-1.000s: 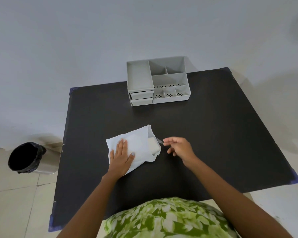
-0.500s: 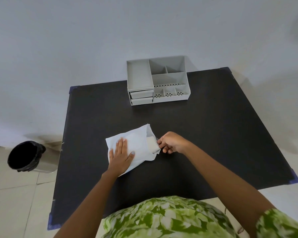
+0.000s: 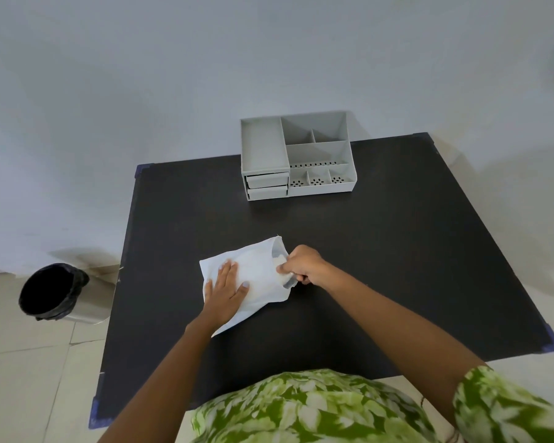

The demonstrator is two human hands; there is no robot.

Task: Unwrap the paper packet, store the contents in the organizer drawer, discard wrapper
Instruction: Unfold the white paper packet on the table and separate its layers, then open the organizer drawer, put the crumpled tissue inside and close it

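Left hand [image 3: 226,290] flat on paper packet [image 3: 259,274], right hand [image 3: 301,265] pinching its mouth

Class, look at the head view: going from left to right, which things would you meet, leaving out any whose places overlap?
Black-lined bin → left hand → right hand. The paper packet and organizer overlap these, so they are left out.

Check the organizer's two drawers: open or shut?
Shut. Both drawer fronts sit flush with the organizer at its lower left corner, neither pulled out. The compartments on top look empty.
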